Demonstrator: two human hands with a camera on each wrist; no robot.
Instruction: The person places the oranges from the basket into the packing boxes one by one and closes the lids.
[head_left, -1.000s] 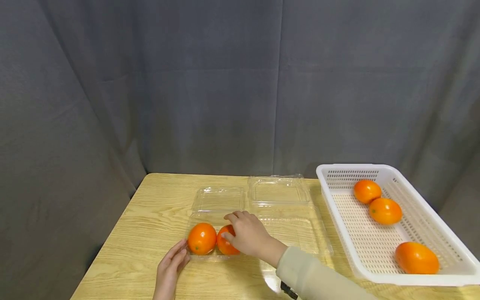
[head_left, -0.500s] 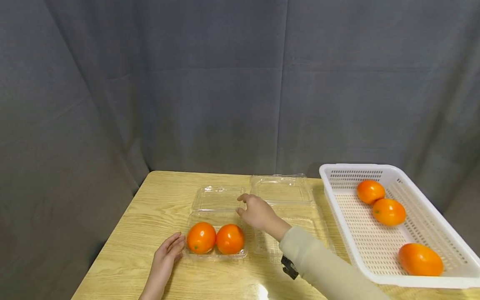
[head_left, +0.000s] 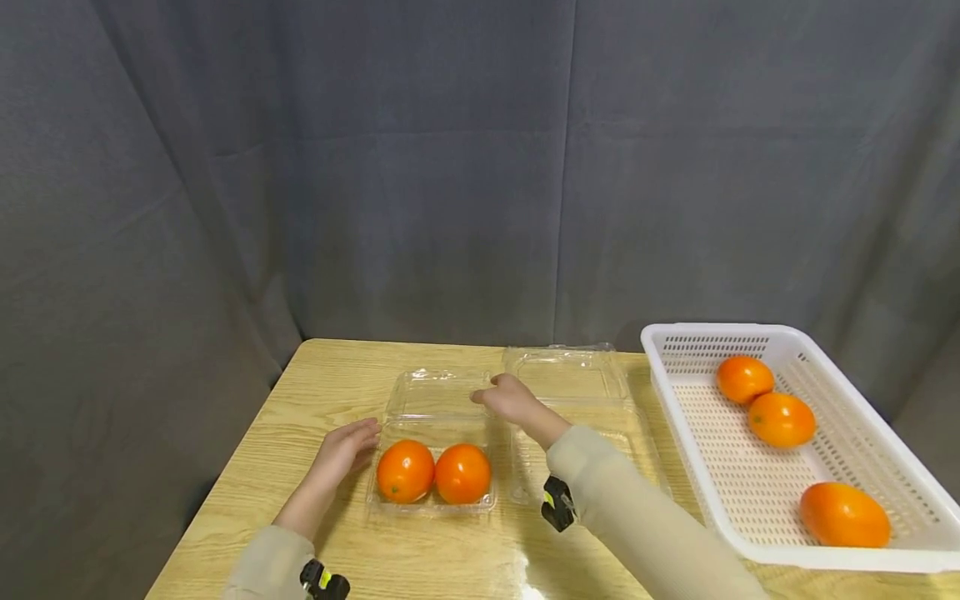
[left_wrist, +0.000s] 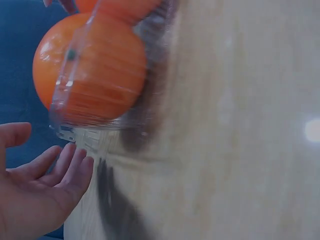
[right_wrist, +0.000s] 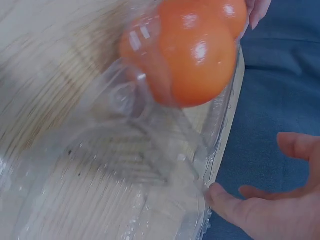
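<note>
Faintly, the edges of the clear container [head_left: 429, 417] show between the hands [head_left: 347, 450] [head_left: 512, 399].

I can't read any word or number from here; the yellow patches [head_left: 325, 577] on the two black wrist cameras [head_left: 557, 508] are too small to make out.

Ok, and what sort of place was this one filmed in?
Probably a staged recording spot rather than a working kitchen or shop: a plain grey curtain hangs behind the wooden table, and a black device is worn at each wrist.
</note>
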